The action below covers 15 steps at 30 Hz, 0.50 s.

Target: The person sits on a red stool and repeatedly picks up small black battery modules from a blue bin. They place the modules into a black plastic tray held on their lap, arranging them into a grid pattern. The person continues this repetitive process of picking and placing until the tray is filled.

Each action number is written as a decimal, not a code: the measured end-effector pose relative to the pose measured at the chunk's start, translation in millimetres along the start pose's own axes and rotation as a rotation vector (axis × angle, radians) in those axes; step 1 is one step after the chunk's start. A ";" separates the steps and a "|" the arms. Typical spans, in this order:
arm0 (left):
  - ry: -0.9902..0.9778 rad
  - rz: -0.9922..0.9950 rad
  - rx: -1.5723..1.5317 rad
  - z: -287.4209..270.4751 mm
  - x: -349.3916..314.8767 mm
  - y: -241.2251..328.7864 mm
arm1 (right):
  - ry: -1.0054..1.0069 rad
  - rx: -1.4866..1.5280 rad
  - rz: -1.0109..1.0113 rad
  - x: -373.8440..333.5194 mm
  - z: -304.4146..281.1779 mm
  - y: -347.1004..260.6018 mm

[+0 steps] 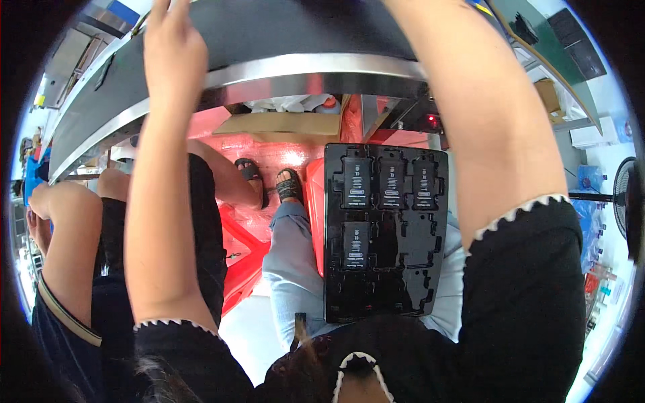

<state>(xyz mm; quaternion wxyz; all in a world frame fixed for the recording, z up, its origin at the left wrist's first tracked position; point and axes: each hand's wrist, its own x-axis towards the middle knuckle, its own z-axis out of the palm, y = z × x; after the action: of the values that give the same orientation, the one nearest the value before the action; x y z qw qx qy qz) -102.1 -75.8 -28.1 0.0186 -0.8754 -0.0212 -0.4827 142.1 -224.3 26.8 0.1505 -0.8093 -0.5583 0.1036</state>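
Note:
My left hand (173, 47) is raised over the dark work surface (302, 30), at the top left. Its fingers point away from me and run out past the upper edge, so their tips and anything in them are hidden. My right forearm (487, 101) reaches over the surface's right part, and the hand itself lies beyond the picture. On my lap rests a black plastic tray (420, 289) with moulded pockets. Several flat black batteries (357, 181) with pale print lie in its far row and in the left pocket of the row nearer me. Neither hand touches the tray.
A metal rim (316, 65) edges the work surface between me and it. Beneath stands an open cardboard box (279, 123). A co-worker's arm (74, 235) is close on my left. Red plastic stools (238, 252) stand low down, and a black fan (626, 208) is at far right.

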 end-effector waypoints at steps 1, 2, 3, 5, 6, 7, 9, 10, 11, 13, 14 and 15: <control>-0.020 -0.046 0.076 3.5 5.1 -18.5 | -0.145 0.009 -0.019 -12.1 -14.3 -10.7; -0.035 -0.085 0.132 13.5 13.2 -31.2 | 0.074 -0.109 -0.046 -28.7 -8.3 -8.0; -0.069 -0.110 0.131 26.1 21.7 -45.9 | 0.294 -0.232 -0.069 -46.7 -3.1 -4.0; -0.146 -0.168 0.167 35.4 29.0 -82.8 | 0.552 -0.089 -0.102 -78.5 0.6 -17.3; -0.293 -0.229 0.111 44.0 41.5 -88.3 | 0.541 0.073 -0.094 -105.9 -0.5 -18.7; -0.486 -0.359 -0.004 51.7 50.4 -92.1 | 0.536 0.235 -0.087 -132.7 -2.4 -21.3; -0.736 -0.602 -0.286 38.2 72.5 -40.3 | 0.452 0.413 -0.155 -200.8 -10.7 -23.5; -0.799 -0.629 -0.094 -4.4 73.7 -26.9 | 0.455 0.557 -0.208 -211.6 3.5 -24.8; -0.930 -0.561 -0.089 7.1 80.7 -42.1 | 0.476 0.625 -0.172 -238.6 7.6 -24.4; -1.071 -0.526 -0.124 35.6 86.4 -43.8 | 0.503 0.783 0.090 -285.7 33.5 -32.4; -1.081 -0.564 -0.155 40.6 87.9 -25.3 | 0.443 0.894 0.239 -307.7 46.3 -40.4; -1.094 -0.607 -0.183 41.4 87.3 -7.0 | 0.323 0.937 0.361 -325.7 60.5 -36.4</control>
<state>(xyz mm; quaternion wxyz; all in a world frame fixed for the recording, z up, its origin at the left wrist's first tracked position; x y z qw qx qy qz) -21.0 -64.9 23.7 -0.2077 -0.9485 -0.2338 0.0512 -25.6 -509.0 -16.7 0.5602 -0.7440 -0.2737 0.2405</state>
